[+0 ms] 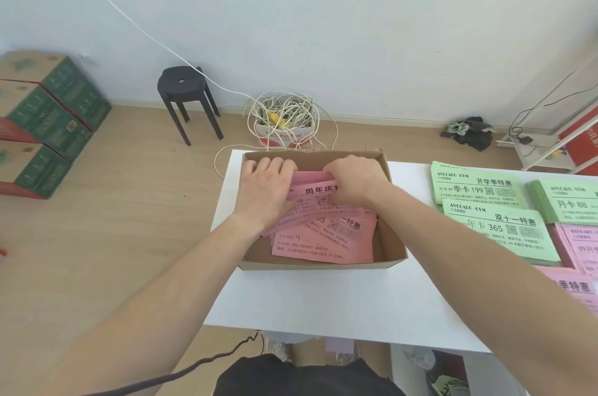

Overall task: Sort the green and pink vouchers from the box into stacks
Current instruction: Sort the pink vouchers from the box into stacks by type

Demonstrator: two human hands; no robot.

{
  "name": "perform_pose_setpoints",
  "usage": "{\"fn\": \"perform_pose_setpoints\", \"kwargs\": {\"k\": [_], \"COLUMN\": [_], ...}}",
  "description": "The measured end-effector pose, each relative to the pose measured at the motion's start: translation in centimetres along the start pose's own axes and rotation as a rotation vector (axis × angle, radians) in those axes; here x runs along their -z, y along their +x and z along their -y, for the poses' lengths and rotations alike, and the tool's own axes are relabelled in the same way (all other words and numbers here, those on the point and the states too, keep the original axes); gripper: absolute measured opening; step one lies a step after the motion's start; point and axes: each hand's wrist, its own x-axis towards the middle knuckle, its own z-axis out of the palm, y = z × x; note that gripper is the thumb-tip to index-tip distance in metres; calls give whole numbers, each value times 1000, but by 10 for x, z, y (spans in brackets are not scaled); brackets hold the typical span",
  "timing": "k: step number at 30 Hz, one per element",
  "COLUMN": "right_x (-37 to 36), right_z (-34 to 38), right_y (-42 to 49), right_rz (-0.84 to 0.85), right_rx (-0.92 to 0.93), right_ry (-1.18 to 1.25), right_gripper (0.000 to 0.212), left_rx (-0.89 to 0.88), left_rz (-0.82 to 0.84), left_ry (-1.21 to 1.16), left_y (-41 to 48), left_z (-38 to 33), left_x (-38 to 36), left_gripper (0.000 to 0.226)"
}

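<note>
A brown cardboard box (393,253) stands on the white table (323,305) and holds several pink vouchers (326,243). Both my hands are inside the box at its far end. My left hand (268,188) and my right hand (356,182) each grip an end of a bundle of pink vouchers (312,186), fingers curled over its far edge. To the right of the box lie three stacks of green vouchers (479,188), (498,233), (569,201). Pink voucher stacks (579,246), (569,288) lie in front of them at the right edge.
On the floor behind the table sits a bag of tangled white cable (281,117), with a black stool (186,88) to its left. Stacked green cartons (42,123) stand at the far left. A white rack (550,143) is at the right.
</note>
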Motion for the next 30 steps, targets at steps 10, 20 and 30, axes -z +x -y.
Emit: {"fn": "perform_pose_setpoints", "kwargs": {"k": [10,20,30], "right_x": [-51,-62,-52], "right_z": [-17,-24,-31], "right_y": [-18,-14,-8], "right_rz": [-79,15,21], "right_rx": [-109,-169,-126], "right_ry": [25,15,20], "right_gripper": [31,20,25], "left_rx": [33,184,348], "left_rz": [257,378,341], "left_ry": [-113,-341,-457], "left_y": [2,-6,5], "left_z": [0,-2,3], "left_x": [12,-6,-5], "left_gripper": [28,48,25]}}
